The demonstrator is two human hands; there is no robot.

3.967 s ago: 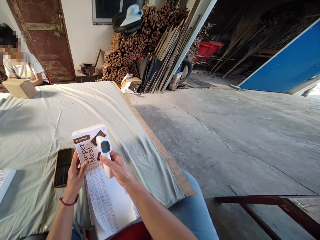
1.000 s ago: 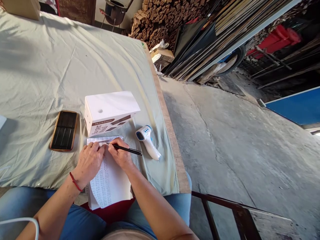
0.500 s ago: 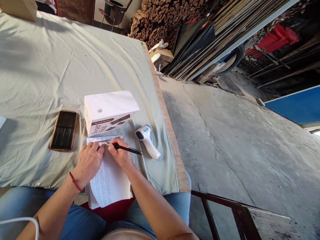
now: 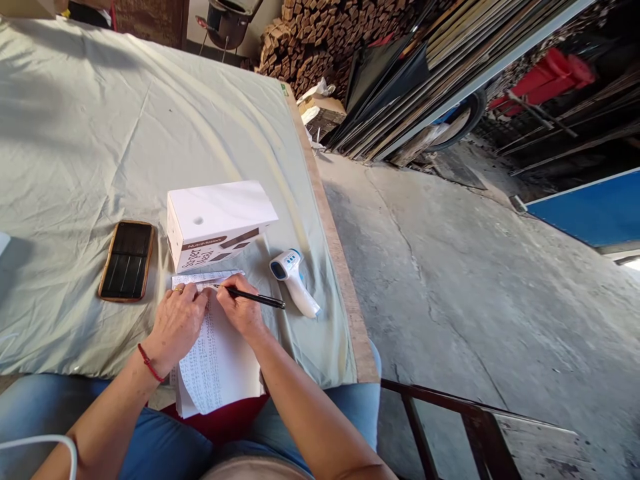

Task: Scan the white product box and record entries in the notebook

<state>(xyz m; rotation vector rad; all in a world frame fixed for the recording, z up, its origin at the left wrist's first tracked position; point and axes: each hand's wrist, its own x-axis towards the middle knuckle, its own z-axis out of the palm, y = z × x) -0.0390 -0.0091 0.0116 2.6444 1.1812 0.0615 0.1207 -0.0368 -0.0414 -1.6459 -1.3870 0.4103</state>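
My right hand (image 4: 241,308) is closed round a black pen (image 4: 257,298), its tip on the upper part of a notebook page. Rows of handwriting cover the left side of the notebook (image 4: 233,363), which overhangs the table's near edge. My left hand (image 4: 181,320) presses on the notebook's upper left, fingers bent and together, their tips hidden. Just beyond the notebook stands a white box (image 4: 220,207) with brown print. A white and blue infrared thermometer (image 4: 296,283) lies to the right of my right hand.
A phone (image 4: 127,260) in a brown case lies left of the box on the pale tablecloth (image 4: 75,167). The table's wooden edge (image 4: 333,247) runs along the right, with concrete floor (image 4: 440,280) beyond. Stacked firewood (image 4: 310,47) stands behind the table. A white cable (image 4: 45,439) crosses my left forearm.
The view has shifted very slightly. Both hands, the pen and the notebook stay in almost the same place.
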